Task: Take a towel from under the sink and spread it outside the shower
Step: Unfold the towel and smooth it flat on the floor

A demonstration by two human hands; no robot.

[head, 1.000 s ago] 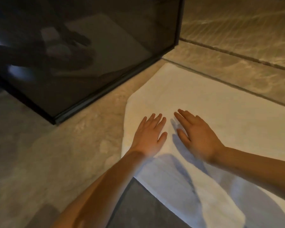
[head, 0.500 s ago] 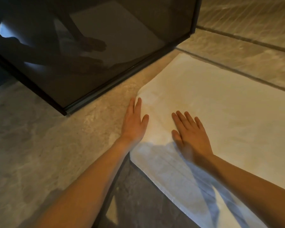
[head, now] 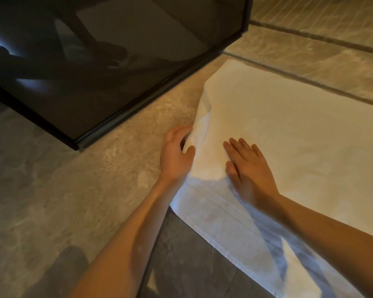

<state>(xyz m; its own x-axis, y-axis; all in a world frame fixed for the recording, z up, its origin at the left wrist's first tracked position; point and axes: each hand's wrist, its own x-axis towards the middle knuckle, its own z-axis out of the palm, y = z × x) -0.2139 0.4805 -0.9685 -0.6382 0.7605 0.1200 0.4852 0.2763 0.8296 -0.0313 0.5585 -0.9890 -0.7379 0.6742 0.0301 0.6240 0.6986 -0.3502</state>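
The beige, stone-patterned tiled floor (head: 52,201) fills most of the head view, with a darker grey tile (head: 192,265) near the bottom edge between the two forearms. A dark grout line (head: 310,82) crosses the floor at upper right.

The dark tinted glass shower panel in a black frame (head: 116,61) stands at upper left, its bottom rail running diagonally across the floor. Dim reflections of arms and a pale sheet show in the glass, too murky to read in detail.

The white rectangular terry towel (head: 289,136) lies spread on the floor just beside the panel's corner, outside the shower. Its far corner sits near the grout line. Its right side and near end run out of the picture, so its full extent cannot be seen. Arm shadows darken its near edge.

The left hand (head: 177,153) grips the towel's left edge, fingers curled round a raised fold of cloth that hides the fingertips. The right hand (head: 248,168) lies flat on the towel just beside it, fingers straight and slightly spread, pressing the cloth down. Both forearms are bare and cut off by the frame.
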